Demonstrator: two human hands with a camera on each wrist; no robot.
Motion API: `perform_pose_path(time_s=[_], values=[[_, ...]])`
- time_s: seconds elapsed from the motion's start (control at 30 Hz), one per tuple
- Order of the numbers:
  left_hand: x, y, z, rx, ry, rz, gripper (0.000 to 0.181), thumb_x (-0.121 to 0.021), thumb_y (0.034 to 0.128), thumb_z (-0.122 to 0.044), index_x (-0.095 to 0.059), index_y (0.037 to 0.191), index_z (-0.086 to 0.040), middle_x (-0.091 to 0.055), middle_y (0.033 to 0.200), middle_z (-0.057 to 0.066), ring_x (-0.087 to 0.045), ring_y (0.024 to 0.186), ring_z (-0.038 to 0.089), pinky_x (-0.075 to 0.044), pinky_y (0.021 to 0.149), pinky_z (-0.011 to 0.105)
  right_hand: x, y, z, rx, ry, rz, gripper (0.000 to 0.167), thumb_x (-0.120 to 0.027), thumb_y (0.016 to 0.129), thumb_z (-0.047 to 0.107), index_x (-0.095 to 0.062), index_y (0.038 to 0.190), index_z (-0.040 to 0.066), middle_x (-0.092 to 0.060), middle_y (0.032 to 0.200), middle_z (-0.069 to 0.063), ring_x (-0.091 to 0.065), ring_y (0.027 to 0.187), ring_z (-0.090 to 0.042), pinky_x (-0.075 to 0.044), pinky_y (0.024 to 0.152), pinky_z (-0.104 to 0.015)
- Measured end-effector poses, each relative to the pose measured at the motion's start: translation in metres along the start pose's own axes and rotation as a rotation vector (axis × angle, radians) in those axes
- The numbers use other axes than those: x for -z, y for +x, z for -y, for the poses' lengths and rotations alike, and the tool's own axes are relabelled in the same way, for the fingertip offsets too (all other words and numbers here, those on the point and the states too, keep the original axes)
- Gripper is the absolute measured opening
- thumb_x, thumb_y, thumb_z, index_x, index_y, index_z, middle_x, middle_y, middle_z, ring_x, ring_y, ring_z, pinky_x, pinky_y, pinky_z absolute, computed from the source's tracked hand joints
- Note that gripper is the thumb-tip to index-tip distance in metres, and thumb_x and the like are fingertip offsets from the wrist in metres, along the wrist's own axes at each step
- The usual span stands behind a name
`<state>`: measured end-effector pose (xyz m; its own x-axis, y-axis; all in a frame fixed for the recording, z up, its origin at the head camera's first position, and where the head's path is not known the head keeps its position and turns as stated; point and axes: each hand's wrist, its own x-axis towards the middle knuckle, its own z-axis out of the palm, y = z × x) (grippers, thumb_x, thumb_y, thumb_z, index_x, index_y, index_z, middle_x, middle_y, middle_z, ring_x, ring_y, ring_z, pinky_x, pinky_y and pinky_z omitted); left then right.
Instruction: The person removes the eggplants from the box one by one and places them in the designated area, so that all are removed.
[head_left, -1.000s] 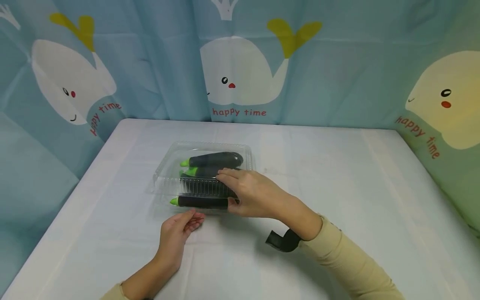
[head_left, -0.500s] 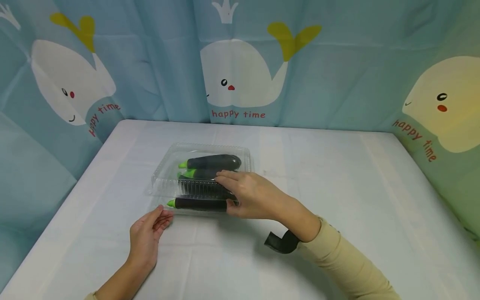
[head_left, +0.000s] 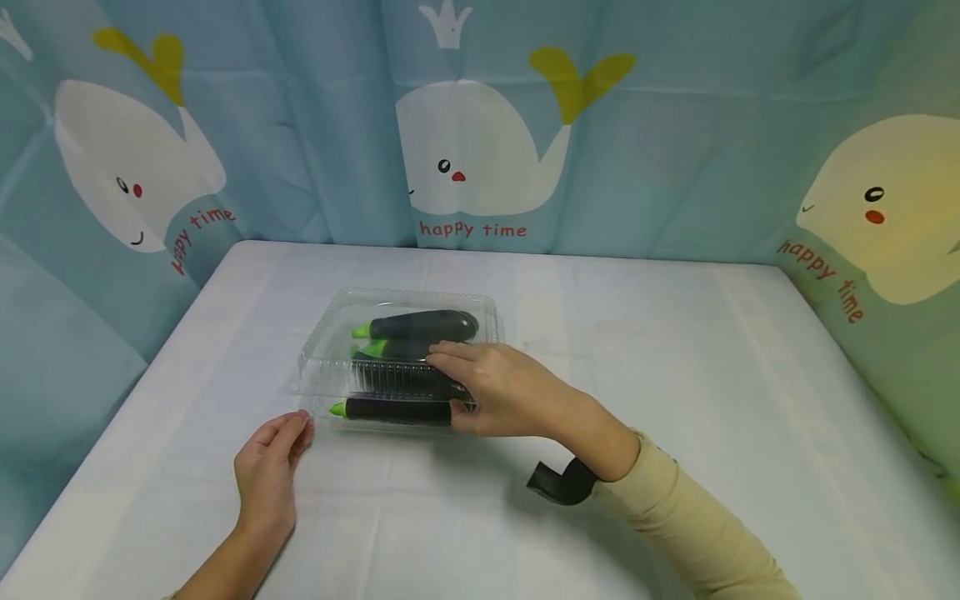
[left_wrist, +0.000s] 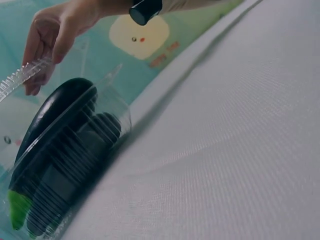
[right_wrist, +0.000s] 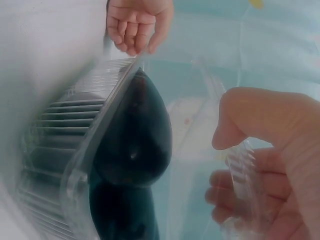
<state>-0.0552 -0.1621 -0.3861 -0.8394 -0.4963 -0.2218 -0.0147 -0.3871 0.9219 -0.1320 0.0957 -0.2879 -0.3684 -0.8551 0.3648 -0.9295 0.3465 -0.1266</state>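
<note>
Clear plastic box (right_wrist: 106, 106) on the white bench (head_left: 637, 358), dark eggplants (head_left: 397, 410) lying inside. The right hand (head_left: 510, 387) grips the near edge of its raised lid (head_left: 330, 354); the left hand (head_left: 266, 479) is at the near left corner, whether pinching I cannot tell.

With both arms (head_left: 232, 557) extended forward.
Pinching between thumb (head_left: 463, 418) and fingers (head_left: 454, 353) of the right hand (head_left: 513, 390), with its back turned upward and forearm (head_left: 604, 435) slanted from lower right; holding the left hand (head_left: 268, 467) nearer the body and well apart, with palm (right_wrist: 145, 11) inward and fingers (right_wrist: 131, 34) loosely curled.
</note>
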Motion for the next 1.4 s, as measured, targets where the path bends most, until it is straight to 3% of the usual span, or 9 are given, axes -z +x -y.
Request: perform_pose_path(time_s=[0.2, 0.37, 0.57, 0.63, 0.83, 0.97, 1.1, 1.27, 1.4], values=[[0.001, 0.002, 0.003, -0.024, -0.015, 0.065, 0.022, -0.057, 0.0909, -0.007, -0.063, 0.109, 0.005, -0.067, 0.100, 0.000, -0.060, 0.099, 0.012, -0.047, 0.087, 0.021, -0.001, 0.000, -0.002, 0.005, 0.016, -0.012, 0.046, -0.064, 0.071, 0.005, -0.056, 0.115, -0.006, -0.058, 0.119, -0.018, -0.064, 0.087, -0.020, -0.049, 0.064, -0.021], [0.003, 0.004, 0.004, -0.028, 0.006, 0.173, 0.035, -0.053, 0.0937, -0.010, -0.052, 0.121, 0.011, -0.066, 0.108, -0.002, -0.058, 0.104, 0.011, -0.045, 0.090, 0.022, 0.000, 0.001, -0.002, 0.005, 0.021, -0.019, 0.045, -0.064, 0.072, 0.006, -0.057, 0.114, -0.006, -0.058, 0.118, -0.018, -0.064, 0.086, -0.020, -0.051, 0.066, -0.022], [0.007, 0.006, 0.003, -0.028, -0.067, 0.271, 0.027, -0.053, 0.0936, -0.009, -0.060, 0.116, 0.004, -0.065, 0.110, 0.002, -0.059, 0.104, 0.012, -0.045, 0.090, 0.024, 0.018, 0.006, -0.010, -0.012, 0.059, -0.067, 0.044, -0.063, 0.081, 0.014, -0.055, 0.120, -0.007, -0.058, 0.119, -0.018, -0.062, 0.094, -0.020, -0.051, 0.081, -0.029], [0.008, 0.006, 0.003, -0.019, -0.086, 0.284, 0.024, -0.054, 0.0935, -0.008, -0.063, 0.113, 0.001, -0.065, 0.110, 0.002, -0.059, 0.103, 0.012, -0.045, 0.090, 0.024, 0.027, 0.008, -0.014, -0.030, 0.058, -0.093, 0.045, -0.064, 0.084, 0.017, -0.054, 0.121, -0.007, -0.058, 0.119, -0.017, -0.058, 0.105, -0.023, -0.049, 0.088, -0.034], [0.009, 0.006, 0.003, -0.005, -0.098, 0.291, 0.023, -0.053, 0.0934, -0.007, -0.062, 0.114, 0.000, -0.064, 0.111, 0.002, -0.058, 0.105, 0.012, -0.044, 0.090, 0.023, 0.038, 0.011, -0.023, -0.065, 0.080, -0.127, 0.046, -0.065, 0.085, 0.020, -0.055, 0.122, -0.005, -0.060, 0.117, -0.016, -0.058, 0.105, -0.022, -0.047, 0.090, -0.035], [0.008, 0.006, 0.003, -0.013, -0.101, 0.290, 0.024, -0.054, 0.0931, -0.006, -0.062, 0.114, 0.002, -0.064, 0.111, 0.003, -0.058, 0.106, 0.012, -0.045, 0.090, 0.023, 0.037, 0.016, -0.032, -0.100, 0.105, -0.306, 0.042, -0.073, 0.078, 0.018, -0.063, 0.112, -0.006, -0.065, 0.107, -0.015, -0.061, 0.099, -0.022, -0.050, 0.087, -0.033], [0.008, 0.006, 0.003, -0.025, -0.104, 0.284, 0.023, -0.054, 0.0928, -0.006, -0.063, 0.113, 0.001, -0.065, 0.110, 0.003, -0.058, 0.105, 0.013, -0.045, 0.090, 0.023, 0.036, 0.026, -0.045, -0.237, 0.197, -0.531, 0.036, -0.079, 0.072, 0.013, -0.068, 0.101, -0.005, -0.068, 0.099, -0.013, -0.063, 0.095, -0.020, -0.050, 0.084, -0.030], [0.009, 0.006, 0.003, -0.041, -0.094, 0.268, 0.024, -0.054, 0.0930, -0.006, -0.062, 0.114, 0.003, -0.065, 0.111, 0.003, -0.058, 0.105, 0.013, -0.045, 0.089, 0.023, 0.034, 0.039, -0.059, -0.398, 0.341, -0.592, 0.033, -0.075, 0.077, 0.012, -0.067, 0.105, -0.003, -0.067, 0.102, -0.012, -0.061, 0.098, -0.018, -0.049, 0.085, -0.033], [0.008, 0.005, 0.004, -0.049, -0.087, 0.264, 0.026, -0.053, 0.0933, -0.006, -0.060, 0.115, 0.005, -0.065, 0.111, 0.003, -0.058, 0.106, 0.013, -0.045, 0.089, 0.023, 0.030, 0.045, -0.068, -0.437, 0.462, -0.659, 0.030, -0.072, 0.080, 0.008, -0.065, 0.106, -0.006, -0.066, 0.104, -0.014, -0.060, 0.100, -0.017, -0.049, 0.087, -0.034]])
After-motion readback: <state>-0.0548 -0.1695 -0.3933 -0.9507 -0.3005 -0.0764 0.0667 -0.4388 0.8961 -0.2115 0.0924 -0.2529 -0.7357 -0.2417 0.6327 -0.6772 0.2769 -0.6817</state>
